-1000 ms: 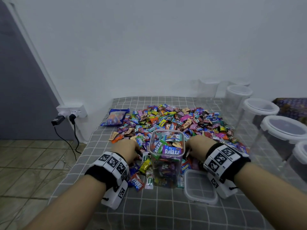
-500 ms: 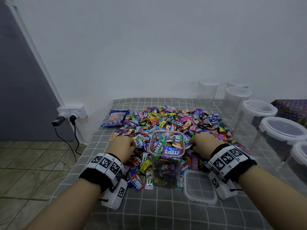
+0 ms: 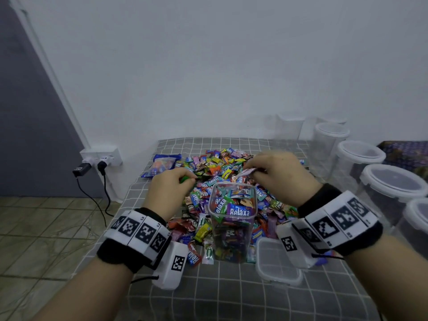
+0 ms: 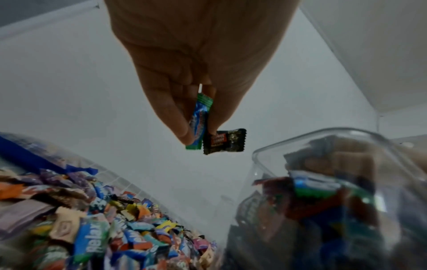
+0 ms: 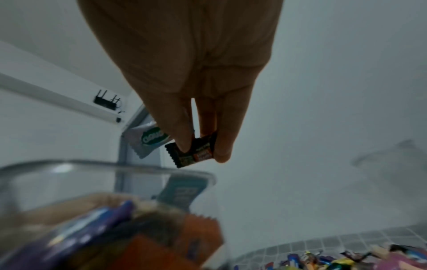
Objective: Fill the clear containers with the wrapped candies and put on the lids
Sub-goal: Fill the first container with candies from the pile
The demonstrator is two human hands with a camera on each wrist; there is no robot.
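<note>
A tall clear container (image 3: 232, 222), nearly full of wrapped candies, stands at the near edge of a big candy pile (image 3: 222, 167). Its lid (image 3: 276, 262) lies flat to its right. My left hand (image 3: 171, 184) is raised left of the container's rim and pinches a green-blue candy (image 4: 199, 121) and a black candy (image 4: 225, 141). My right hand (image 3: 275, 172) is raised behind the rim on the right, pinching a dark brown candy (image 5: 193, 151) and a white-green one (image 5: 148, 139). The container rim (image 5: 110, 167) shows just below the right fingers.
A row of lidded clear containers (image 3: 391, 181) lines the right side of the grey checked cloth (image 3: 231, 293). A blue candy bag (image 3: 162, 164) lies at the pile's left. Wall socket with plugs and cables (image 3: 99, 158) sits left of the table, above a tiled floor.
Both hands have lifted out of the candy pile, each with candies pinched, and moved up toward the container's rim. The container and lid have not moved.
</note>
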